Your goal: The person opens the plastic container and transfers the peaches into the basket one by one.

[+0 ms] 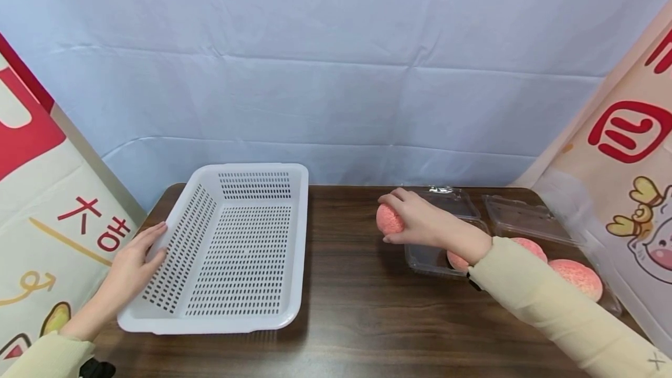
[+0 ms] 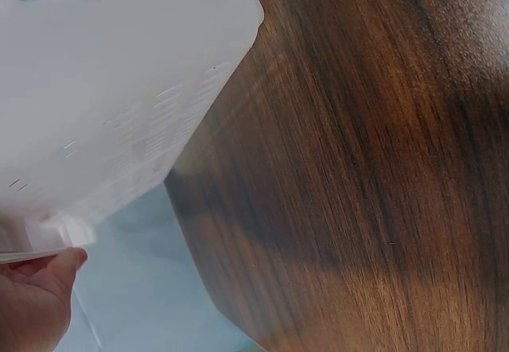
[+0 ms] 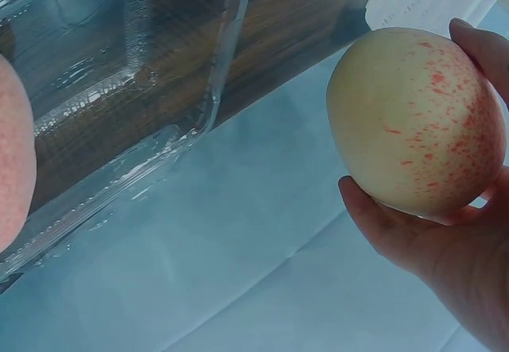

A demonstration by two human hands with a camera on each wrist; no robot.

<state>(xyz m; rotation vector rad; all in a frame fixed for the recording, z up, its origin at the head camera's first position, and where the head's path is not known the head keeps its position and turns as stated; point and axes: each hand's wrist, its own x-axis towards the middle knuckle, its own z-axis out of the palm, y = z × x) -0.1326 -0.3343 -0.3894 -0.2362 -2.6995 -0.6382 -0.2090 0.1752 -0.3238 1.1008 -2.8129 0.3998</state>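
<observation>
At the left of the table stands a white perforated plastic basket [image 1: 238, 255], its inside bare. My left hand [image 1: 133, 267] grips its left rim, and the left wrist view catches the fingertips pinching the edge of the basket [image 2: 103, 66]. My right hand [image 1: 420, 217] holds a pink peach [image 1: 389, 219] above the table, in front of a clear plastic container [image 1: 427, 258]. Seen from the right wrist, the peach [image 3: 413, 121] is pale yellow with red speckles on one side, between thumb and fingers. Another peach [image 1: 458, 261] sits in the container, partly hidden by my right wrist.
Two more peaches, one nearer [image 1: 577, 279] and one farther back [image 1: 529, 247], lie at the right behind my sleeve. An open clear lid [image 1: 530, 217] is at the back right. Pale blue cloth [image 1: 325, 104] hangs behind the brown wooden table [image 1: 357, 308], with printed panels at both sides.
</observation>
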